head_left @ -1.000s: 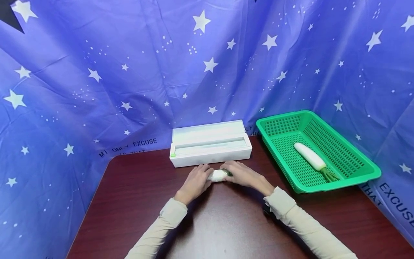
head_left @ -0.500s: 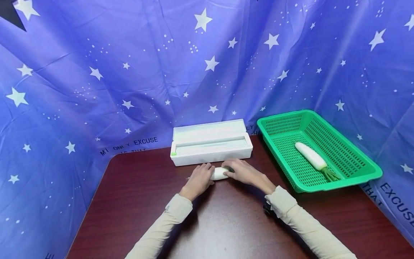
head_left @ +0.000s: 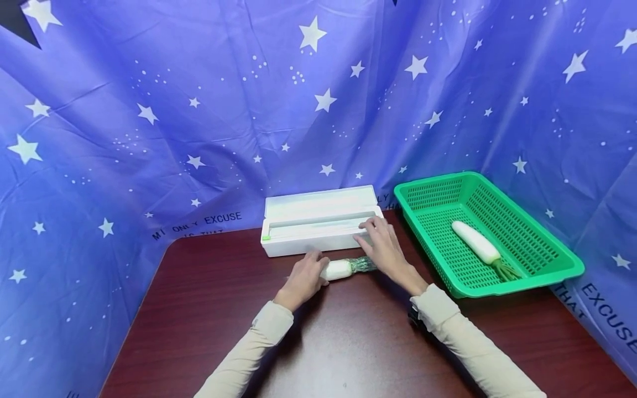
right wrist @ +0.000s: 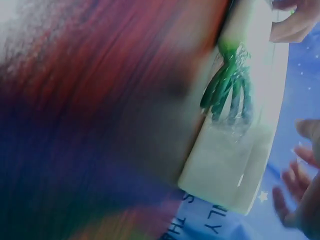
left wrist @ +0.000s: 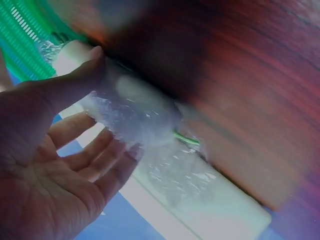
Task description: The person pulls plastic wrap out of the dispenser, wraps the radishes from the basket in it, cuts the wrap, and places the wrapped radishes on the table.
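Observation:
A white radish (head_left: pixel 338 270) with green stems lies on the table, and clear plastic film (left wrist: pixel 175 175) clings around it and past its end. My left hand (head_left: pixel 304 279) holds its left part, thumb on one side and fingers along the other, covering that end. The green leaf stems (right wrist: pixel 231 90) are bunched under film at the right end. Lifted off the radish, my right hand (head_left: pixel 385 250) holds nothing, its fingers loosely bent near the right end of a white box (head_left: pixel 323 243). That long box stands behind the radish with its lid raised.
To the right stands a green perforated basket (head_left: pixel 547 276) with a second white radish (head_left: pixel 475 241) inside it. A small green piece (head_left: pixel 266 237) sits at the box's left front corner. A blue curtain (head_left: pixel 199 110) with white stars hangs close behind the table (head_left: pixel 209 309).
My right hand has let go of the radish's leafy end and moved up and right toward the box, uncovering the stems. My left hand stays on the radish.

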Motion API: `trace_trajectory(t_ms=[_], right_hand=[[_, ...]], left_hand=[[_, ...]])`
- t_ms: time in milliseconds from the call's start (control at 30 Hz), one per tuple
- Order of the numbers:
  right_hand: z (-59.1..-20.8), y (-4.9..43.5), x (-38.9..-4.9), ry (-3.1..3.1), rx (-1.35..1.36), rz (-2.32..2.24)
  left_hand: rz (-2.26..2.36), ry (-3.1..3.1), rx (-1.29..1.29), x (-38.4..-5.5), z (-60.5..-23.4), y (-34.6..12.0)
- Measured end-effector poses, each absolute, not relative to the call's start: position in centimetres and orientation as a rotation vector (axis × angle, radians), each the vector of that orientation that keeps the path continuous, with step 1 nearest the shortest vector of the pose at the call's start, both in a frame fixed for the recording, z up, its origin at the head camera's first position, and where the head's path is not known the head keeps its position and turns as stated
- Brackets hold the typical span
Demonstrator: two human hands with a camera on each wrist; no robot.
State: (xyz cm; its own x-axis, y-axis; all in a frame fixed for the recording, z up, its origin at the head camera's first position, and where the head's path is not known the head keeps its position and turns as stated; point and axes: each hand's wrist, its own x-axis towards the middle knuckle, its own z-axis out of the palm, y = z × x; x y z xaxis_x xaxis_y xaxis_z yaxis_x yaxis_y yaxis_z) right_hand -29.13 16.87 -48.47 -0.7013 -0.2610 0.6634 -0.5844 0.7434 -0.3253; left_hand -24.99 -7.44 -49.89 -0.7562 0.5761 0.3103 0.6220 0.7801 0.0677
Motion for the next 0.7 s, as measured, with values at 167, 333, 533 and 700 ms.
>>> trace_trajectory(t_ms=[167,333,533,700], right_hand=[[-48.6,17.3,-30.0,-2.412,0.375,0.812],[-48.9,17.8,-30.4,-2.508,0.229,0.988],[-49.2,18.1,-30.8,-2.570,0.155,1.136],[-49.1,18.3,-31.1,-2.556,0.157,1.113]], left_hand=[[-0.193,-2.688,-0.944,-24.7,-49.9,-7.6],[-0.211,-2.682,-0.950,-24.3,-50.1,-7.9],[-0.221,-2.685,-0.921,-23.8,-50.3,-8.4],[-0.239,-2.649,-0.870,-23.3,-50.0,-9.1]])
